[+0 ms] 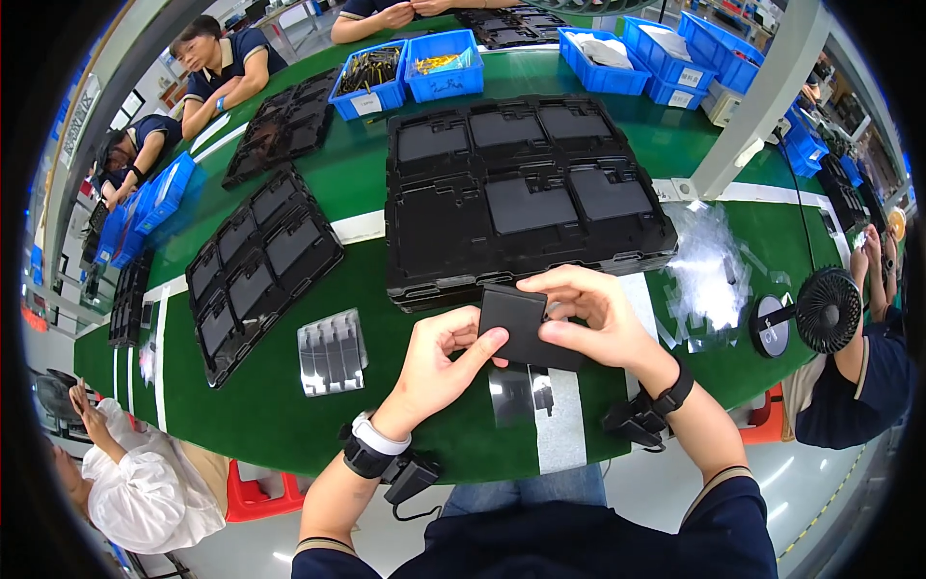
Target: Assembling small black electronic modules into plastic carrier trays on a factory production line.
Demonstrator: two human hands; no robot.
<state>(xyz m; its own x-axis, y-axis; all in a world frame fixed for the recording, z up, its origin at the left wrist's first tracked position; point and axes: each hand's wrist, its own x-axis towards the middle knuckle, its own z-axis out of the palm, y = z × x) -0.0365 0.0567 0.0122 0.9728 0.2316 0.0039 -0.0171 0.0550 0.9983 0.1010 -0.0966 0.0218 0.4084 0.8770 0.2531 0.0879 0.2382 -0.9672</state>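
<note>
A flat, dark, rectangular panel (516,317) is held between my two hands, tilted, just off the near edge of a stack of black trays (439,262). My left hand (446,362) pinches its left side, with the thumb lying on the front face. Fingers and thumb of my right hand (600,320) close around its right side and upper corner. Similar dark panels (529,205) lie in several of the top tray's compartments. Beneath my hands, pieces of clear film (511,398) rest on the green table (405,439).
Left of my hands lie a sheet of clear strips (332,353) and another filled black tray (262,268). To the right are a heap of loose film (709,261) and a small black fan (828,309). Blue bins (446,82) stand behind; a grey post (762,106) rises at right. Co-workers sit around.
</note>
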